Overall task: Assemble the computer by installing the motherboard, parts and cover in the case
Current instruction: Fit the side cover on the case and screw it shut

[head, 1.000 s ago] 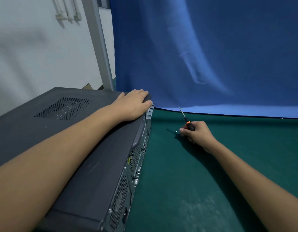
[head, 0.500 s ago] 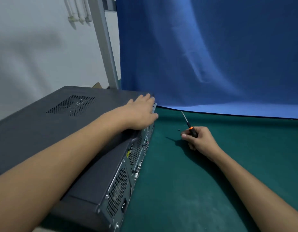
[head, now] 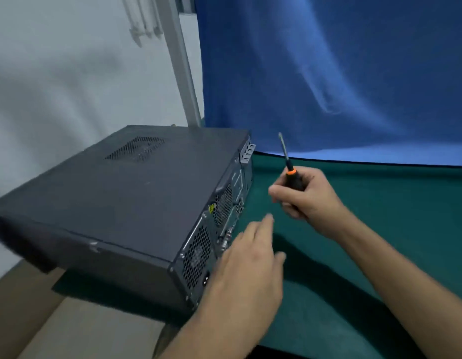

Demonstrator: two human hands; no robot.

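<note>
One screwdriver point(head: 295, 180) — in right fingers point(head: 279, 193) — beside case point(head: 136, 193).

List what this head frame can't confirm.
Case interior: head view, the closed cover hides the motherboard and parts.
Rear panel: lower ports covered by the left hand; contact unclear, blurred.
Screwdriver: tip blurred, handle wrapped by the right hand.
Any screw in the right hand: curled fingers would hide it.
Case's left end: cut off by the frame edge.

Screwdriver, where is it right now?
In the head view, the right hand grips the screwdriver over the green mat, just right of the computer case, tip up.
</note>
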